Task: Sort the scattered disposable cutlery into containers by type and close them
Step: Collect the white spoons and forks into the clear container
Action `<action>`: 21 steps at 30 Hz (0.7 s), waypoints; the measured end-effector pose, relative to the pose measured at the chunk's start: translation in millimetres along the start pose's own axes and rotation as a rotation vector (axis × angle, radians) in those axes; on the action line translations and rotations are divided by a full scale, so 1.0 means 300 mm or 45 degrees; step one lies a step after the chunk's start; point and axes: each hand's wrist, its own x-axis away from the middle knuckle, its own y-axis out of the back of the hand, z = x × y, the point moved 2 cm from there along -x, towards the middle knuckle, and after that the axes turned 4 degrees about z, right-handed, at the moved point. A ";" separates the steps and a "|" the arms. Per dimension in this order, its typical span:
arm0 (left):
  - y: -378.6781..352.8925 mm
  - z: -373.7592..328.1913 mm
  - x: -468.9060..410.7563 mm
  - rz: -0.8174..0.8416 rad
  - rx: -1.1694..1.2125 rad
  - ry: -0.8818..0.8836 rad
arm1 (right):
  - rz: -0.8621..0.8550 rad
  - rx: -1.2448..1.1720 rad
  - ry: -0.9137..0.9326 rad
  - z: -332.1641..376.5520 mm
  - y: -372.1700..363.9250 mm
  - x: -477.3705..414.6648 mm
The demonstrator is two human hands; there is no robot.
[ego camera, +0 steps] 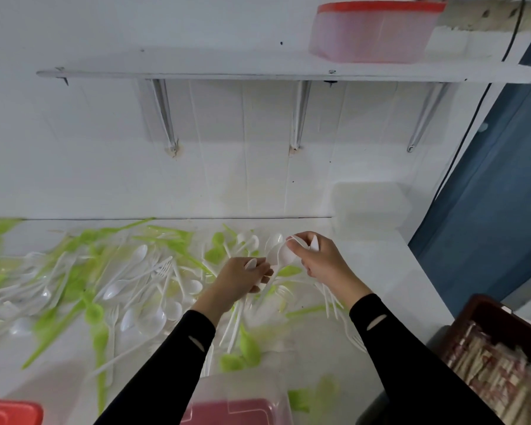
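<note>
— On the white tabletop [380, 271], from nine o'clock in to the middle: a scatter of green cutlery [94, 314], tangled with loose white spoons [114, 291] and white forks [163, 266].

— And the hands?

— Just below centre, toward six o'clock, over the right end of the scatter. Left hand [242, 279] curled round a single white spoon [251, 264], with the bowl poking out above the knuckles. Right hand [319, 259] just beside it at its three o'clock, pinching a bunch of white spoons [285, 256] between thumb and fingertips. Black sleeves [396, 348] on both arms.

— Containers?

— At six o'clock, hard against the bottom edge, a clear tub [242, 388], blurred, with something pink-red showing through; cannot tell whether lid or base. At seven o'clock, the corner of a red lid [6, 412]. Up at one o'clock, on a white wall shelf [196, 74], a translucent tub with a red lid on it [371, 35].

— The room?

— White panelled wall [105, 148] behind the table, with three metal brackets [299, 118] under the shelf. At three o'clock, a blue panel [488, 216], with a black cable [469, 124] running down beside it. At five o'clock, a dark brown crate [485, 314] packed with paper-wrapped sticks [497, 372].
</note>
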 end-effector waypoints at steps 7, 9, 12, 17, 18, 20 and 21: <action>-0.021 -0.016 0.017 0.084 0.147 0.030 | 0.006 0.106 0.071 -0.004 -0.016 -0.001; -0.035 -0.021 0.021 0.100 0.166 0.027 | -0.003 0.081 0.077 -0.007 -0.023 0.002; -0.045 -0.021 0.023 0.148 0.211 0.051 | -0.018 0.056 0.081 -0.009 -0.032 -0.003; -0.046 -0.003 0.013 0.235 0.275 0.099 | 0.022 0.016 -0.022 -0.018 -0.035 -0.013; -0.048 -0.001 0.010 0.218 0.291 0.100 | 0.006 0.002 -0.026 -0.021 -0.029 -0.017; -0.039 -0.004 0.001 0.100 0.395 0.080 | -0.006 -0.035 -0.030 -0.019 -0.022 -0.017; -0.029 -0.005 -0.007 0.008 0.455 0.073 | 0.022 -0.049 -0.030 -0.016 -0.022 -0.014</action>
